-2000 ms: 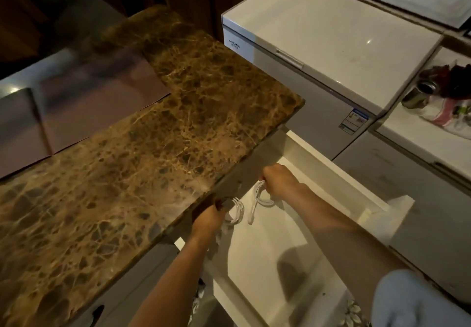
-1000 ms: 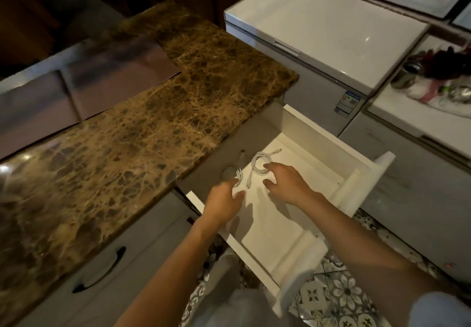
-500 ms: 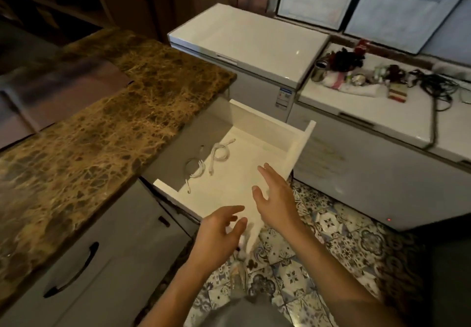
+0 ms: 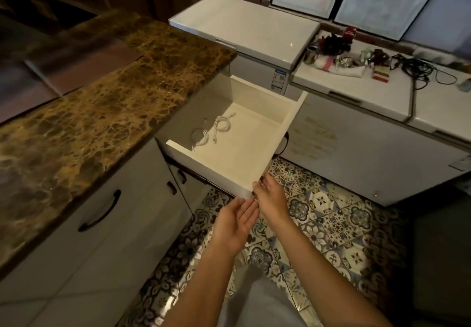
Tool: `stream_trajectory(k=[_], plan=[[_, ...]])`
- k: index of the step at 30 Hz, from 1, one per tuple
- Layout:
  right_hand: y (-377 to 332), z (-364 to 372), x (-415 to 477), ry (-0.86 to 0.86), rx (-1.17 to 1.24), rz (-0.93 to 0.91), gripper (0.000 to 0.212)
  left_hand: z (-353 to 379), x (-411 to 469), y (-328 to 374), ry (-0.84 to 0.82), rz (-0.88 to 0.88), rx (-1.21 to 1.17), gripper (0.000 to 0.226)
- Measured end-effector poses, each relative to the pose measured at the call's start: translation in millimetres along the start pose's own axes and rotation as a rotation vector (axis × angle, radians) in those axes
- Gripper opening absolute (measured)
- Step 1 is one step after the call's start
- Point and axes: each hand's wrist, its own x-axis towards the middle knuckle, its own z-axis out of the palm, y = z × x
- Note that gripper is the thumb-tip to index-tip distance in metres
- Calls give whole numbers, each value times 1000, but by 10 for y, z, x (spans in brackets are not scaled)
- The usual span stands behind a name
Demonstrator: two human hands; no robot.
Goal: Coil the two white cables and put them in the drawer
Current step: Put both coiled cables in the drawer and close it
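Two coiled white cables lie side by side on the floor of the open white drawer (image 4: 288, 128): one cable (image 4: 200, 137) near the counter side, the other cable (image 4: 221, 125) just right of it. Both hands are outside the drawer at its front right corner. My left hand (image 4: 235, 221) is palm up, fingers apart, just below that corner and holding nothing. My right hand (image 4: 270, 196) touches the drawer's front corner with its fingertips; whether it grips the panel is unclear.
A brown marble counter (image 4: 102, 105) runs along the left above grey cupboards with black handles (image 4: 100, 210). Two white chest freezers (image 4: 244, 28) stand behind the drawer; the right freezer (image 4: 377, 89) carries clutter and black cords. Patterned floor tiles lie below.
Both hands left the cables in the drawer and drew back out to its front corner. My view pulled back and up, showing the whole drawer.
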Motion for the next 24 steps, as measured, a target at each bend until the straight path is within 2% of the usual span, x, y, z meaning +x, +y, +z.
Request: stream_trajectory(k=[4, 12, 24], plan=[[-72, 30, 23, 9, 115, 21, 26, 29, -36, 103, 15, -50, -179, 42], [-2, 45, 97, 23, 201, 29, 26, 56, -16, 207, 5, -142, -328, 51], [37, 252, 297, -26, 276, 61, 29, -4, 68, 403, 3, -108, -469, 51]])
